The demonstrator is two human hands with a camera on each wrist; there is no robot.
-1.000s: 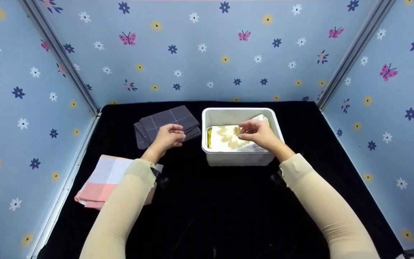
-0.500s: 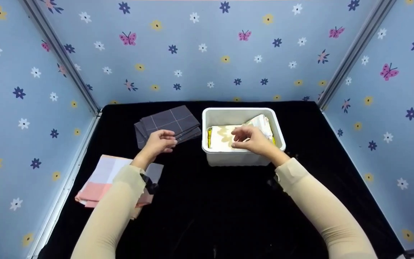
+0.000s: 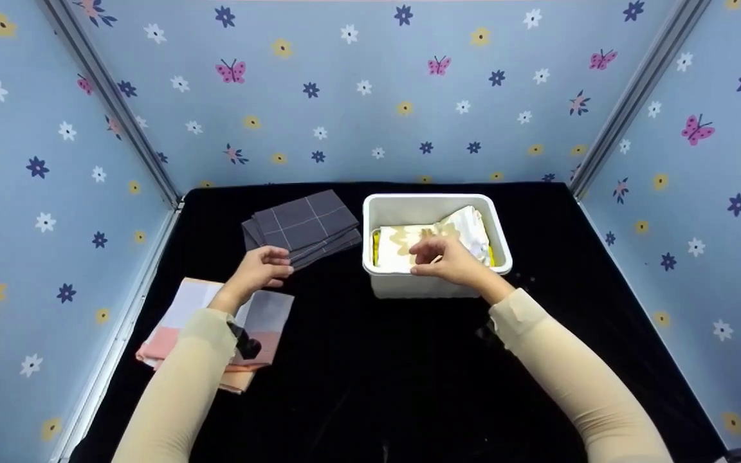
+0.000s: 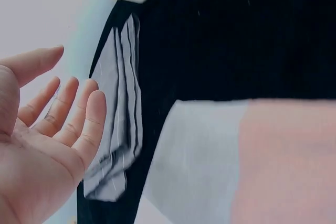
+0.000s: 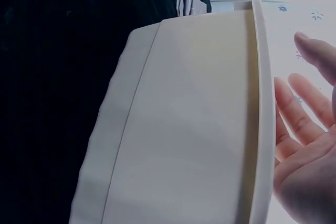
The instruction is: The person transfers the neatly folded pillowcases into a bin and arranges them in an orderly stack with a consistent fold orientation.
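My left hand [image 3: 256, 275] is above the gap between two piles of folded cloth, its fingers loosely bent around nothing. Beyond it lie dark grey checked cloths [image 3: 309, 222]; below and partly behind the wrist is a pink, white and grey folded cloth [image 3: 267, 318]. In the left wrist view the palm [image 4: 52, 150] faces up, bare. My right hand [image 3: 451, 262] hovers over the front of a white bin [image 3: 422, 284], fingers relaxed, holding nothing. Inside the bin is a white cloth with a beige flower print [image 3: 399, 241]. In the right wrist view, the fingers [image 5: 299, 114] are beyond the bin's rim.
Something yellow [image 3: 375, 247] shows at the bin's left inner side. A black cloth [image 3: 377, 379] covers the table. Blue flower-printed walls [image 3: 370, 116] stand at the back and both sides.
My left hand has moved left and toward me, from the grey cloths to the pink-edged pile. The right hand has shifted slightly left and nearer, uncovering more cloth in the bin.
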